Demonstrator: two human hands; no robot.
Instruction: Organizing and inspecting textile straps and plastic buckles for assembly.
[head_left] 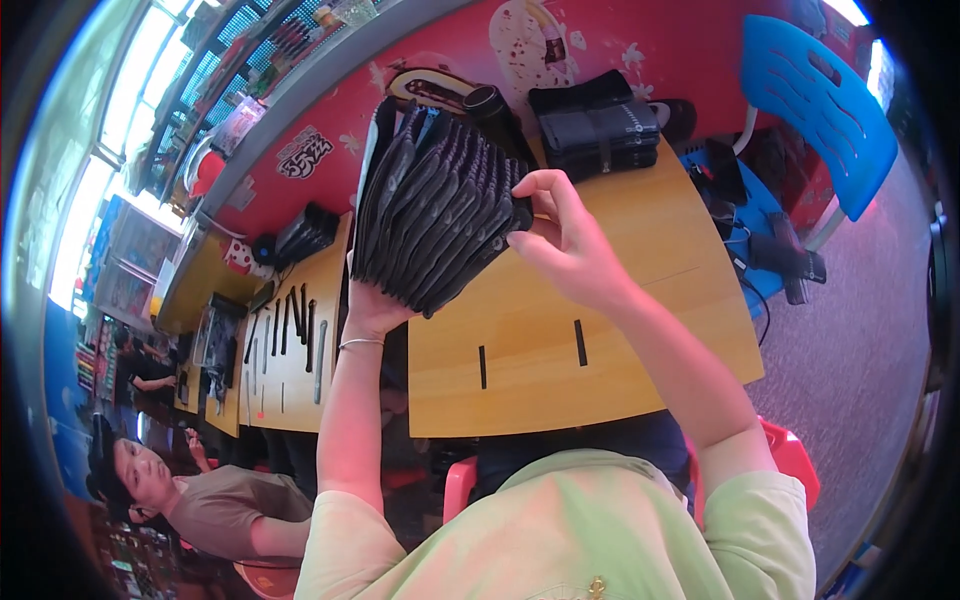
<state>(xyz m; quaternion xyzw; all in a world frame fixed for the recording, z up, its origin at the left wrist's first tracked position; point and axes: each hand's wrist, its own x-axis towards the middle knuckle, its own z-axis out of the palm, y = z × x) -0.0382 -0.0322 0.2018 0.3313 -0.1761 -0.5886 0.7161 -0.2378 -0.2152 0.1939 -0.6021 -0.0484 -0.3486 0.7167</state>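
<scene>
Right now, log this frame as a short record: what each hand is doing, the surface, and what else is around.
left hand: under a fanned stack of dark flat pieces, holding it up
right hand: fingertips pinching the stack's right edge
surface: wooden table with dark slots
behind: second dark bundle, strapped, on the table
right: blue chair
lower left: another person seated

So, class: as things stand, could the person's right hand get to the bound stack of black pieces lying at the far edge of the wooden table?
Probably yes. The right hand is pinching the fanned bundle of dark pieces, so it would have to let go first. Beyond it, the table shows nothing lying between the hand and the bound stack.
</scene>
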